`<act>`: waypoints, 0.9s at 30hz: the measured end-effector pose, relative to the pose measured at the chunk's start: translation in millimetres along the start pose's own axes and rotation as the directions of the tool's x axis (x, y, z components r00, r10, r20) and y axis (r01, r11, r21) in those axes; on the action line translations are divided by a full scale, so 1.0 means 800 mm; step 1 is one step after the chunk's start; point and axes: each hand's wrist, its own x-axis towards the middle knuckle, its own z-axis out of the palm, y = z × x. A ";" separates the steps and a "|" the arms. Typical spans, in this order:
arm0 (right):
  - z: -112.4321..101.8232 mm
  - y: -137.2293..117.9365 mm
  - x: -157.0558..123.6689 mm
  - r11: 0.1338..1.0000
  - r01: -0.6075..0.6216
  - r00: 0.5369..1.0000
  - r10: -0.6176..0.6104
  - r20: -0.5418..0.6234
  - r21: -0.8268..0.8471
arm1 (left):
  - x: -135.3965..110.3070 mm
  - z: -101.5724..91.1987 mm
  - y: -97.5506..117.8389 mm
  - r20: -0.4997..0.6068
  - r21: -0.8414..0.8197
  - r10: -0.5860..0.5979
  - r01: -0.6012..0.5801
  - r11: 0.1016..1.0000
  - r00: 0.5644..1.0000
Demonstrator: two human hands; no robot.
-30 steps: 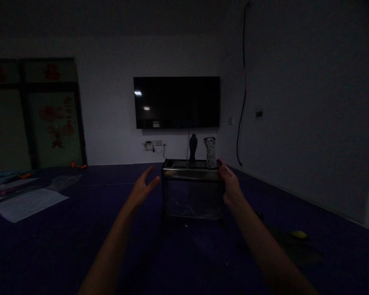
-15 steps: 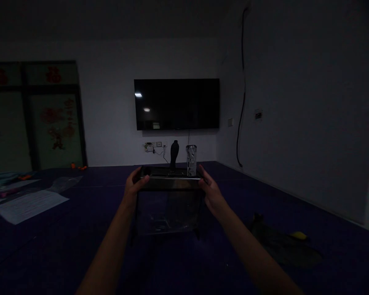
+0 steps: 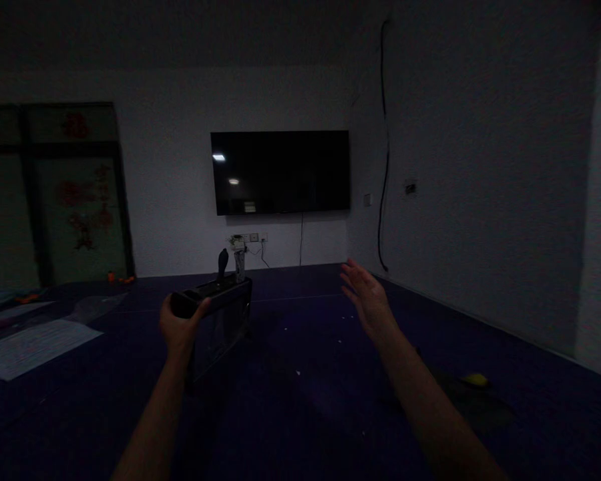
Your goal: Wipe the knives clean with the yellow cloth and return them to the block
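My left hand [image 3: 181,327] grips the near left end of a dark box-like case [image 3: 220,327] with see-through sides, its thumb over the top edge. The case stands turned at an angle on the dark blue floor covering. On its top rise a black rounded upright piece [image 3: 223,263] and a grey patterned cylinder [image 3: 239,266]. What these two pieces are, I cannot tell in this dim light. Away to the right, my right hand [image 3: 368,300] is raised with its fingers stretched out, touching nothing.
White paper sheets [image 3: 35,347] and clear plastic film [image 3: 97,306] lie at left. Small white scraps [image 3: 298,373] dot the floor [image 3: 300,427]. A dark flat item with a yellow piece [image 3: 475,380] lies at right. A television [image 3: 283,172] hangs on the far wall.
My right hand has let go of the case and moved away to the right. The case has shifted left and turned, its right end now farther from me, with my left hand still on it.
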 end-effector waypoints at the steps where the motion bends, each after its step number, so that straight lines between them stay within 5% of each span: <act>1: -0.001 0.001 0.001 1.000 0.001 1.000 -0.001 -0.004 -0.005 | 0.001 -0.002 -0.005 -0.037 0.025 0.001 0.000 1.000 0.999; 10: -0.012 0.014 0.014 0.994 0.054 0.997 -0.060 -0.050 -0.100 | -0.002 -0.005 -0.031 -0.143 0.061 -0.033 0.042 0.997 0.989; 16: -0.046 0.020 0.035 0.930 0.054 0.994 -0.084 -0.067 -0.363 | -0.004 -0.008 -0.033 -0.149 0.099 -0.039 0.055 0.994 0.988; 21: -0.106 0.018 0.060 0.724 -0.026 0.995 -0.047 -0.087 -0.689 | -0.003 -0.012 -0.033 -0.180 0.097 -0.057 0.075 0.992 0.982; 27: -0.182 0.012 0.076 0.315 -0.185 0.980 0.124 -0.153 -0.931 | -0.004 -0.011 -0.036 -0.205 0.120 -0.072 0.098 0.988 0.976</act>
